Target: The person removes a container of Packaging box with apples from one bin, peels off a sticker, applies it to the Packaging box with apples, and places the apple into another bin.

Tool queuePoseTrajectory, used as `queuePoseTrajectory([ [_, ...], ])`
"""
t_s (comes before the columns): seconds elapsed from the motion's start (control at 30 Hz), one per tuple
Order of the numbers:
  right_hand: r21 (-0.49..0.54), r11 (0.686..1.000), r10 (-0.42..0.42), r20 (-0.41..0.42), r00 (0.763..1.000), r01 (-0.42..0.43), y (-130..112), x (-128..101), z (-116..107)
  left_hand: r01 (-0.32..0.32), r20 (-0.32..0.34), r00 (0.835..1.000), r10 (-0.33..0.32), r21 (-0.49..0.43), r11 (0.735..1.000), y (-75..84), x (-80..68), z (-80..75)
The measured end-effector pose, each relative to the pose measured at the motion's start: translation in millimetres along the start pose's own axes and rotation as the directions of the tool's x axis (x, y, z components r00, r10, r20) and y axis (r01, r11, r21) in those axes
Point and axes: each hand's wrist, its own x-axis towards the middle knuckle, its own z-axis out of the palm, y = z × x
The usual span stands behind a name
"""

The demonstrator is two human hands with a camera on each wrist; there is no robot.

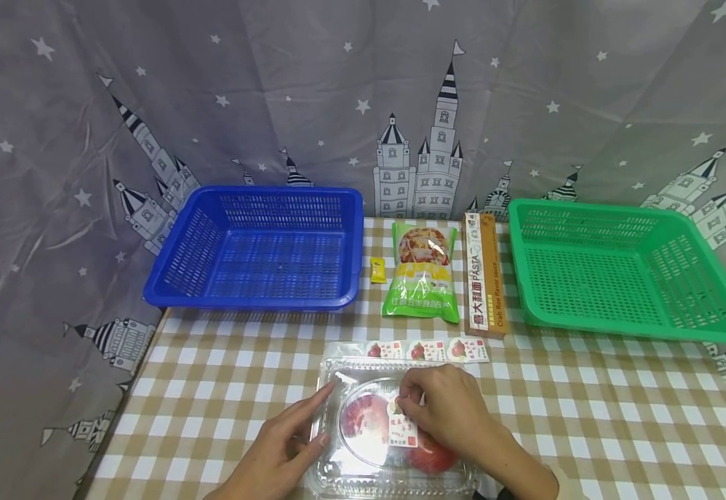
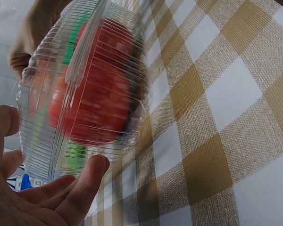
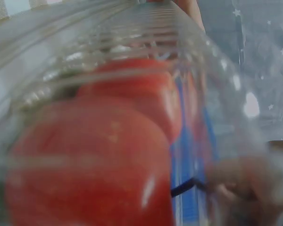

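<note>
A clear plastic clamshell box point(image 1: 350, 378) lies on the checked table at the near edge, with red round fruit point(image 1: 363, 417) inside. My left hand point(image 1: 325, 414) rests on the lid's left side with straight fingers. My right hand point(image 1: 403, 403) sits on top of the lid, its curled fingertips pinching a white and red label point(image 1: 405, 430) there. The left wrist view shows the box point(image 2: 85, 94) from the side, my left fingers point(image 2: 85, 183) stretched against its ribbed wall. Blurred red fruit point(image 3: 94, 155) behind plastic fills the right wrist view.
Behind the box lies a strip of similar labels point(image 1: 428, 349). Farther back are a blue basket point(image 1: 262, 302) at left, a green basket point(image 1: 625, 326) at right, and between them a yellow sachet point(image 1: 378, 269), a green snack bag point(image 1: 424, 274) and a pasta box point(image 1: 483, 278).
</note>
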Motion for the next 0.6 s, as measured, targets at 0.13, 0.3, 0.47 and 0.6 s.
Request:
queuePoseTrajectory([
  [0.13,-0.021,0.999,0.036,0.006,0.999,-0.035,-2.5,0.2,-0.7,0.008,0.003,1.0,-0.008,-0.002,1.0,0.6,0.6,-0.3],
  [0.3,-0.063,0.997,0.05,0.042,0.998,-0.047,-3.0,0.2,-1.7,0.02,0.007,1.0,-0.02,-0.008,1.0,1.1,1.4,-1.1],
  [0.47,-0.124,0.992,0.0,0.058,0.998,0.007,-1.7,-1.1,-2.1,0.016,0.01,1.0,-0.016,-0.007,1.0,0.6,1.4,-1.5],
  [0.6,-0.194,0.974,-0.111,0.032,0.993,0.115,0.7,-5.8,-1.9,0.019,0.009,1.0,-0.019,0.004,1.0,0.2,1.3,-1.3],
])
